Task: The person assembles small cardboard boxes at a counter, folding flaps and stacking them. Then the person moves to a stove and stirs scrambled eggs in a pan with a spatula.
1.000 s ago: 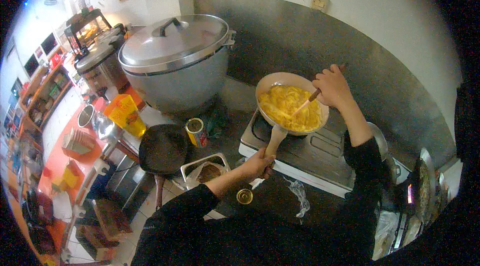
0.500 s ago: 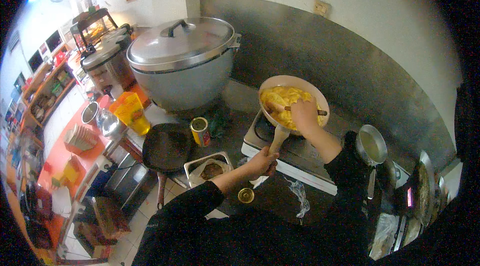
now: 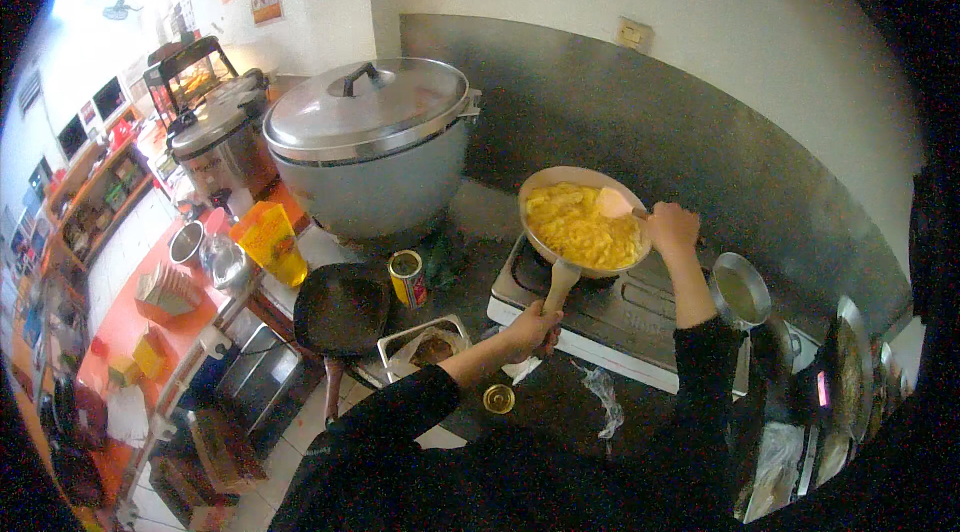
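Note:
A light-coloured frying pan (image 3: 530, 182) full of yellow scrambled egg (image 3: 575, 224) is over the burner of a white portable gas stove (image 3: 625, 307). Its beige handle points toward me, and my left hand (image 3: 532, 331) is closed around the lower end. My right hand (image 3: 672, 230) grips the brown handle of a spatula at the pan's right rim. The pale pink blade of the spatula (image 3: 613, 202) lies over the egg at the upper right side. The egg looks broken into soft lumps.
Left of the stove stand an open yellow can (image 3: 407, 279), a dark square pan (image 3: 342, 307) and a metal tray (image 3: 438, 340). A large lidded rice cooker (image 3: 370, 172) is behind them. A saucepan (image 3: 738, 290) sits right of the stove; a can lid (image 3: 498, 398) and plastic wrap (image 3: 602, 397) lie in front.
My right hand has moved from over the pan to its right rim, and the spatula blade now shows at the upper right. The egg looks more broken up. My left hand keeps the pan handle.

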Motion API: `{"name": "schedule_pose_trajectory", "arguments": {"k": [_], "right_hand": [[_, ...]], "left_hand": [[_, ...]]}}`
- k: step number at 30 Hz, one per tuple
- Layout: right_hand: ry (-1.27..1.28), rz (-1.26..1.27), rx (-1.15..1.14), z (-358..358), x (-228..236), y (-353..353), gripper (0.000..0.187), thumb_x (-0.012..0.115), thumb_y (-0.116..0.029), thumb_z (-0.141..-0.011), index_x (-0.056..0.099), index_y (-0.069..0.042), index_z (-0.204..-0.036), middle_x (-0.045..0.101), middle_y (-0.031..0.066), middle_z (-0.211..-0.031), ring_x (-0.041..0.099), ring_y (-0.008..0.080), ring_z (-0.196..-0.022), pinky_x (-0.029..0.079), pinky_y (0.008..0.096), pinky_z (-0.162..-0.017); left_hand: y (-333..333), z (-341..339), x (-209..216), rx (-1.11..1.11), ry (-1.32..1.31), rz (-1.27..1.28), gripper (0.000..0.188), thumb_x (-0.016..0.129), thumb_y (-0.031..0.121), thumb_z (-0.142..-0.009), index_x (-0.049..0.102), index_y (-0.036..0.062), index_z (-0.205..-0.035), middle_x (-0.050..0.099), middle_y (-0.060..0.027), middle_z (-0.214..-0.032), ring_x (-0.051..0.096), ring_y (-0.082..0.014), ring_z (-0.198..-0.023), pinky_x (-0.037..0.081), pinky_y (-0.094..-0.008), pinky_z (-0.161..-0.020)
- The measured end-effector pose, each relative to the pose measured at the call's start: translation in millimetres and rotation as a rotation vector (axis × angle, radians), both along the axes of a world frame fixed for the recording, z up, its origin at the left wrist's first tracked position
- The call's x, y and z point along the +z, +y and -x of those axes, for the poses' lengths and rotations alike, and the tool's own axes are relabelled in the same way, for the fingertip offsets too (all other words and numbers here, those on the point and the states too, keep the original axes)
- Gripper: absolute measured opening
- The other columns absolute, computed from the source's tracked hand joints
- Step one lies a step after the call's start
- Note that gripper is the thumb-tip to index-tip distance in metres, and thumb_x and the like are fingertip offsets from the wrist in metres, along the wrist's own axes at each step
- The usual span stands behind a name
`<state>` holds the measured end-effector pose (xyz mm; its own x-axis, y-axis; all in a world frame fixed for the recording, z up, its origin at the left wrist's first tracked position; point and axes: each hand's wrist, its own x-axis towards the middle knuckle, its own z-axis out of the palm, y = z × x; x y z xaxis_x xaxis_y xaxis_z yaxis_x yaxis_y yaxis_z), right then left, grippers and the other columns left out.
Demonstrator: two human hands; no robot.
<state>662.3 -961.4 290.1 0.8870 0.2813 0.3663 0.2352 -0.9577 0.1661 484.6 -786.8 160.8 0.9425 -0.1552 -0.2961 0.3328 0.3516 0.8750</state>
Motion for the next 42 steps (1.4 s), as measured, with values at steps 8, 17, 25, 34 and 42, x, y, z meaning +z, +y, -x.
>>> {"name": "schedule_pose_trajectory", "arguments": {"k": [8, 17, 25, 34, 42], "right_hand": [[0.171, -0.566, 0.093, 42, -81, -50, 0.027, 0.050, -0.009, -0.081, 0.043, -0.005, -0.106, 0.058, 0.0182, -0.079, 0.060, 0.0315, -0.071, 0.048, 0.0411, -0.058], [0.888, -1.022, 0.186, 102, -73, 13, 0.022, 0.052, -0.010, -0.078, 0.054, -0.007, -0.100, 0.059, 0.0095, -0.082, 0.060, 0.0256, -0.070, 0.047, 0.0352, -0.059], [0.402, -0.684, 0.374, 114, -90, 68, 0.018, 0.052, -0.017, -0.076, 0.052, -0.006, -0.090, 0.059, 0.0171, -0.086, 0.056, 0.0355, -0.082, 0.044, 0.0418, -0.073], [0.516, -0.616, 0.336, 135, -90, 74, 0.021, 0.048, -0.020, -0.081, 0.048, -0.010, -0.100, 0.058, 0.0193, -0.090, 0.056, 0.0379, -0.083, 0.044, 0.0439, -0.073], [0.504, -0.608, 0.279, 118, -102, 60, 0.043, 0.048, -0.037, -0.084, 0.037, -0.017, -0.121, 0.056, 0.0153, -0.089, 0.055, 0.0226, -0.070, 0.046, 0.0321, -0.049]], "left_hand": [[1, -10, -14, 0.021, -0.077, -0.142, 0.028, 0.050, 0.027, -0.086, 0.037, 0.0054, -0.099, 0.049, -0.0084, -0.075, 0.051, -0.0171, -0.061, 0.044, -0.0301, -0.048], [44, 100, 167, 0.040, -0.722, -0.257, 0.039, 0.041, 0.034, -0.089, 0.047, 0.0048, -0.114, 0.055, -0.0083, -0.104, 0.052, -0.0138, -0.091, 0.042, -0.0244, -0.071], [72, 235, 233, -0.578, -0.986, 0.377, 0.031, 0.043, 0.022, -0.086, 0.049, -0.0002, -0.108, 0.055, -0.0086, -0.100, 0.049, -0.0146, -0.084, 0.039, -0.0265, -0.071], [92, 290, 225, -0.474, -1.052, 0.340, 0.034, 0.044, 0.029, -0.084, 0.050, 0.0012, -0.103, 0.055, -0.0085, -0.094, 0.049, -0.0150, -0.078, 0.039, -0.0262, -0.066], [123, 329, 216, -0.351, -1.100, 0.303, 0.037, 0.045, 0.035, -0.082, 0.051, 0.0025, -0.099, 0.055, -0.0083, -0.090, 0.049, -0.0154, -0.073, 0.039, -0.0260, -0.062]]}}
